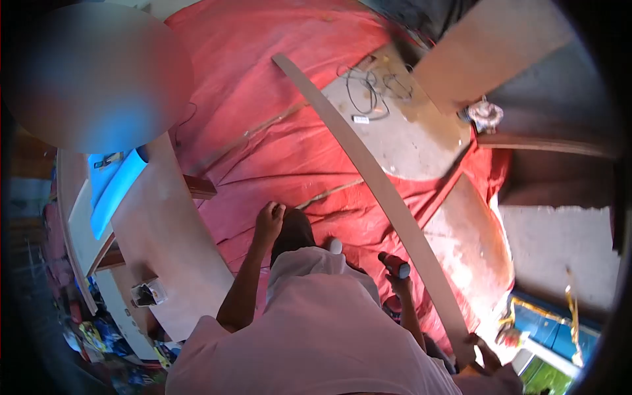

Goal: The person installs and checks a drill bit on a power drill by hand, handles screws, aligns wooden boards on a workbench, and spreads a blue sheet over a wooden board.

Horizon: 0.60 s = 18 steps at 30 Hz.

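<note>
My left hand (268, 222) is raised beside my dark-trousered knee (294, 230). Its fingers are curled together, and whatever may be between them is too small to make out. Lower right, my right hand (400, 287) grips a dark cordless drill (394, 264) that points away from me. A long, narrow wooden strip (378, 184) runs from the upper middle to the lower right, passing to the right of the drill. At the strip's near end another person's hand (486, 355) holds it.
Red sheeting (250, 145) covers much of the floor. A wooden panel (174, 230) with a small box (150, 292) stands left, beside a blue roll (118, 191). Black cable (368, 99) lies on a bare board (401, 138). A brown panel (487, 52) occupies the upper right.
</note>
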### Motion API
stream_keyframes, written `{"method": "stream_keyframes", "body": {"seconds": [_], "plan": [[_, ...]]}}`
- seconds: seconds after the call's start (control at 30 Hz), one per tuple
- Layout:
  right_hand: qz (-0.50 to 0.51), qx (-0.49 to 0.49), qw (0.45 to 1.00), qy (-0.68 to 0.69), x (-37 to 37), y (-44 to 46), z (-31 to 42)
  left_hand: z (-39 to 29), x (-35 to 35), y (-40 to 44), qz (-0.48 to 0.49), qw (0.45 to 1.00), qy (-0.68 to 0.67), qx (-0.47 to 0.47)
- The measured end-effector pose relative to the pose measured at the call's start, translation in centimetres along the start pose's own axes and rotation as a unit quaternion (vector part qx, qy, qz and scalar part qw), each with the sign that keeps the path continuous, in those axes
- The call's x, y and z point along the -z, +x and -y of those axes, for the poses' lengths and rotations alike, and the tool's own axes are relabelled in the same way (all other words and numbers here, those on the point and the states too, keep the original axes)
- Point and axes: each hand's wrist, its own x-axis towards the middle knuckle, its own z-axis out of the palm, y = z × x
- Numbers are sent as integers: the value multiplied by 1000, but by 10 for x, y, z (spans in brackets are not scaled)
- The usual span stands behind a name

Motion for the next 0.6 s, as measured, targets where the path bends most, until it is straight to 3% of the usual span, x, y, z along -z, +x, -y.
{"method": "stream_keyframes", "body": {"seconds": [0.07, 0.13, 0.17, 0.23, 0.27, 0.3, 0.33, 0.37, 0.43, 0.6], "plan": [[-23, 78, 997, 14, 14, 42, 42, -8, 11, 23, -20, 1000, -3, 16], [-7, 195, 971, 138, 2, 76, 83, -6, 31, 48, -57, 997, -31, -36], [-13, 191, 977, 98, -4, 84, 94, -5, 36, 68, -57, 994, -51, -80], [-24, 183, 983, 17, -14, 107, 124, 46, 54, 114, 28, 990, 72, -118], [-7, 127, 991, 30, -23, 103, 141, 97, 57, 142, 48, 977, 126, -164], [1, 80, 987, -138, -50, 126, 140, 158, 58, 185, 53, 951, 199, -228], [-5, -30, 996, -84, -44, 95, 177, 214, 60, 244, 45, 902, 288, -318], [-9, -104, 993, -61, -56, 81, 198, 275, 56, 301, -17, 811, 381, -443], [-17, -163, 986, 15, -63, 58, 208, 233, 89, 337, 160, 910, 317, -215], [-33, -271, 956, 109, -102, -13, 265, 164, 136, 424, 292, 915, 279, -11]]}}
